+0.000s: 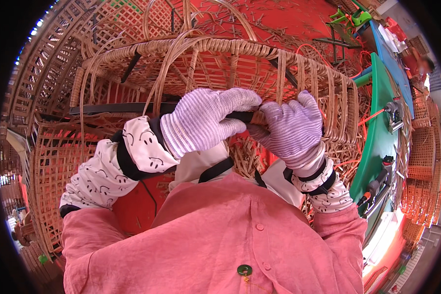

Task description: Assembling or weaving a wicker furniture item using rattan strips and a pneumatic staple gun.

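Both my hands wear purple-and-white striped gloves and meet at the near rail of a woven wicker frame [147,49]. My left hand [208,119] is closed over the black bar [240,116] of that rail, its thumb and fingers on either side. The bar runs out to the left beyond this hand. Close by on the right, my right hand [294,128] is closed around the bar where tan wicker strip [257,118] wraps it. What its fingertips pinch is partly hidden. Long loose wicker strands [164,68] hang over the frame's far rail, left of centre.
Cut wicker scraps litter the red floor [289,17]. At right, a green board [377,122] carries a metal tool [393,116] and a dark power tool [375,186], with an orange cord nearby. More woven panels [49,73] stand at left. Another person [426,63] is at far right.
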`<state>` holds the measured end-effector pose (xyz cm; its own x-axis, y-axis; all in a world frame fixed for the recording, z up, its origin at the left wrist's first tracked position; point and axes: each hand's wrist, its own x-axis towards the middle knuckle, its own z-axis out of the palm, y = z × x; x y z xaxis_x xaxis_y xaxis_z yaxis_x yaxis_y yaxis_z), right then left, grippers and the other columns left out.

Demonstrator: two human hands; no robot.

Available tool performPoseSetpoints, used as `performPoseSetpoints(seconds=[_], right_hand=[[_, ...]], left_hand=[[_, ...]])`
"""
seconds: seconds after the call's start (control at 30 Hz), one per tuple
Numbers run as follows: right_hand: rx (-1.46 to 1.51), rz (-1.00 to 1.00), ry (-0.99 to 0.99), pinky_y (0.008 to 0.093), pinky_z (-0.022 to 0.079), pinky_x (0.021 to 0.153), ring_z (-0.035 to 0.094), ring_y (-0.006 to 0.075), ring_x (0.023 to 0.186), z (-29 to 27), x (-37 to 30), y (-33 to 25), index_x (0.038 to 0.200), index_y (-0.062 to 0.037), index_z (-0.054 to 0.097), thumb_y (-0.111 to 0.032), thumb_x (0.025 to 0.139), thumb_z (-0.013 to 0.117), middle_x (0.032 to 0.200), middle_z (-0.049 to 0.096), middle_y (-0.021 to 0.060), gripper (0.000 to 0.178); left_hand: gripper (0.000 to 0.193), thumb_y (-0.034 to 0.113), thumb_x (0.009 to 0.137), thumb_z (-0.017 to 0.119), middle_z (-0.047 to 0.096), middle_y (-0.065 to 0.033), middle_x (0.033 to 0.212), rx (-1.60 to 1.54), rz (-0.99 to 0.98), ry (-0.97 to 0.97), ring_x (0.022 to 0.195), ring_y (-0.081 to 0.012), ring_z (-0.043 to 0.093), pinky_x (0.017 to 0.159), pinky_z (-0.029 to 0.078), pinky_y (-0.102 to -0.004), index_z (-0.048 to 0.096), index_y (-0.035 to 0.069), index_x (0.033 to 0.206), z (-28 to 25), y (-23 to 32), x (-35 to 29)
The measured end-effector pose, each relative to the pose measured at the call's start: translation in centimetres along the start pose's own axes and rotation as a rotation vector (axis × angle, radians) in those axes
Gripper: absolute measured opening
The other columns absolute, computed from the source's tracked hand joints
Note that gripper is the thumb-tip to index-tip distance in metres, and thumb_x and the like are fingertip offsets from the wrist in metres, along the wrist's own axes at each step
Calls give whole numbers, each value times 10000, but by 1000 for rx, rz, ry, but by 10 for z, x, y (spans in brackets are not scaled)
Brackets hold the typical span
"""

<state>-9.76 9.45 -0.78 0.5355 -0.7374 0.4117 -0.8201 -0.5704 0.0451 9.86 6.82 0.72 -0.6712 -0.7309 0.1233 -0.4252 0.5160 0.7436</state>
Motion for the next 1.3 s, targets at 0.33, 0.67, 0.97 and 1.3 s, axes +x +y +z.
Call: performPoseSetpoints(seconds=[0.33,0.67,0.97,1.3], right_hand=[[-6,25,1,387,370,675,488,193,496,-3,2,-3,659,-134,501,-403,677,651,520,463,26,308],[-38,10,55,347,362,649,487,200,460,-1,3,-5,645,-136,536,-435,641,698,484,467,35,340],[-42,58,27,380,373,689,494,185,507,0,0,-7,645,-151,510,-449,659,654,511,456,12,331],[-35,25,36,402,387,696,498,193,530,2,-2,-4,666,-139,495,-433,630,672,532,461,13,345]], left_hand=[[282,-49,747,579,612,-64,885,-441,-303,-85,822,-116,588,751,491,-256,556,-23,1027,-5,-3,29],[252,-50,726,582,629,-54,841,-483,-292,-240,807,-98,581,724,475,-236,587,-18,976,-18,-5,35],[247,10,736,612,630,-83,808,-3,147,62,748,-194,629,677,500,-283,584,61,977,-1,-3,17],[323,60,797,614,631,-73,852,-124,-12,128,780,-118,619,716,493,-253,550,46,1114,8,-3,11]])
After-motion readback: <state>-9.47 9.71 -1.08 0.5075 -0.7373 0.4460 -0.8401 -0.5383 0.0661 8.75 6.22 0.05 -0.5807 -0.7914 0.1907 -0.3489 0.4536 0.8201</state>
